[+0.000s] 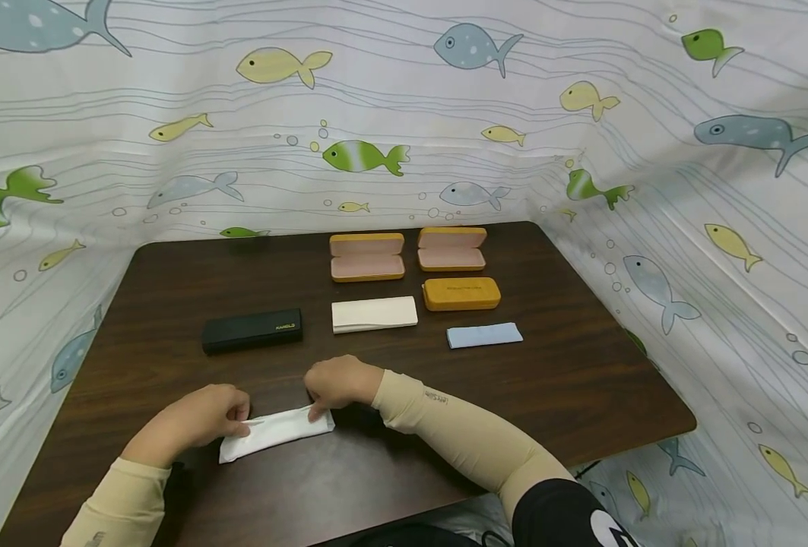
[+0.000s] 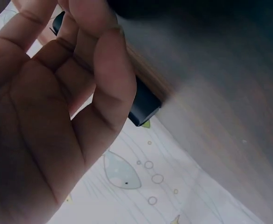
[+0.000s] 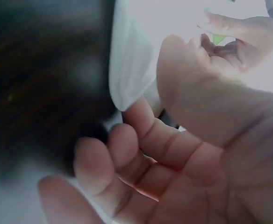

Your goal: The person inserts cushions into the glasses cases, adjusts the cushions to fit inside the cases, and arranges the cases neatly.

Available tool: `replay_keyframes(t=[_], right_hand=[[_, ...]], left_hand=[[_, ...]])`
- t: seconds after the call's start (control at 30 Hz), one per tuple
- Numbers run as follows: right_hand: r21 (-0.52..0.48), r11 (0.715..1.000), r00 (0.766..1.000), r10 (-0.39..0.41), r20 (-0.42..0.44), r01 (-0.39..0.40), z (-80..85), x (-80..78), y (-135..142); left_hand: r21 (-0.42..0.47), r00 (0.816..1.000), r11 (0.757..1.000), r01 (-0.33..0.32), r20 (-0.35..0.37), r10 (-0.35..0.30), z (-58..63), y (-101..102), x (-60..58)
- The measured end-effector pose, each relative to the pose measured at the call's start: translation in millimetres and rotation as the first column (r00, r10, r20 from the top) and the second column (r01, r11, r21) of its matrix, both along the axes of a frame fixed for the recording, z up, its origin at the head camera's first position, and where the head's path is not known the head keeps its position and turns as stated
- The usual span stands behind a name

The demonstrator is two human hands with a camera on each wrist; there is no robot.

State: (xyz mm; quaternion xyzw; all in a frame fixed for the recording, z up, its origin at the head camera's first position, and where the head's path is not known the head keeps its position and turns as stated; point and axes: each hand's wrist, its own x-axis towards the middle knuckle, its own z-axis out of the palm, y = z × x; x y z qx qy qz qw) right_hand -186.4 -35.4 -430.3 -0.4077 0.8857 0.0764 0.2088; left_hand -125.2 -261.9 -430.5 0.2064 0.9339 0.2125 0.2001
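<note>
A white folded cloth [image 1: 277, 430] lies slantwise near the table's front edge, in front of the dark case. At its left end my left hand [image 1: 201, 416] pinches the upper edge between thumb and fingers. My right hand [image 1: 342, 384] holds the right end, thumb on top of the fabric. Close up in the right wrist view, the cloth [image 3: 134, 60] is caught between the right thumb and a fingertip, while the other fingers [image 3: 94, 165] curl loosely below. The left wrist view shows the left hand [image 2: 47, 107] with fingers bent; the cloth is hidden there.
On the brown table [image 1: 568, 380], a dark glasses case [image 1: 253, 331] lies behind the left hand. Further back are two open yellow cases [image 1: 366, 266] [image 1: 451, 258], a closed yellow case [image 1: 461, 294], a cream folded cloth [image 1: 374, 314] and a light blue cloth [image 1: 484, 335]. Fish-print curtains surround it.
</note>
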Motion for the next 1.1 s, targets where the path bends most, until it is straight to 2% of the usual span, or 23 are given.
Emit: replay_keyframes(t=[0.1, 0.2, 0.33, 0.47, 0.57, 0.7, 0.83, 0.97, 1.1], right_hand=[[0.017, 0.999, 0.999, 0.028, -0.031, -0.028, -0.3, 2.7, 2], [0.014, 0.999, 0.998, 0.05, -0.024, -0.05, -0.6, 2.2, 4], [-0.071, 0.994, 0.993, 0.089, 0.083, -0.083, 0.7, -5.5, 12], [-0.204, 0.975, 0.965, 0.135, 0.224, -0.089, 5.5, -17.8, 23], [-0.273, 0.959, 0.95, 0.15, 0.274, -0.073, 8.3, -27.1, 31], [-0.349, 0.937, 0.941, 0.138, 0.308, -0.023, 9.2, -39.8, 39], [-0.41, 0.911, 0.926, 0.114, 0.361, 0.048, 10.1, -52.6, 47], [-0.44, 0.893, 0.923, 0.091, 0.375, 0.091, 13.3, -65.8, 57], [-0.468, 0.874, 0.926, 0.06, 0.373, 0.132, 18.0, -79.2, 67]], left_hand=[[0.006, 1.0, 1.0, 0.027, -0.009, -0.027, -0.4, 1, -0.5], [0.038, 0.998, 0.998, 0.058, -0.013, -0.057, -0.7, -2, -1.3], [0.106, 0.996, 0.99, 0.094, 0.002, -0.095, -0.9, -6, -3.8], [0.179, 0.993, 0.978, 0.108, 0.023, -0.114, -0.4, -7, -7.5], [0.218, 0.993, 0.97, 0.108, 0.026, -0.117, 0.6, -6, -11.4], [0.263, 0.995, 0.96, 0.094, 0.011, -0.1, 3.0, -3, -19.6], [0.302, 0.998, 0.952, 0.057, -0.01, -0.056, 6.8, -1, -32.0], [0.355, 1.0, 0.935, 0.003, 0.026, -0.013, 9.7, 3, -46.0], [0.422, 0.997, 0.905, -0.049, 0.081, 0.016, 10.5, 8, -60.3]])
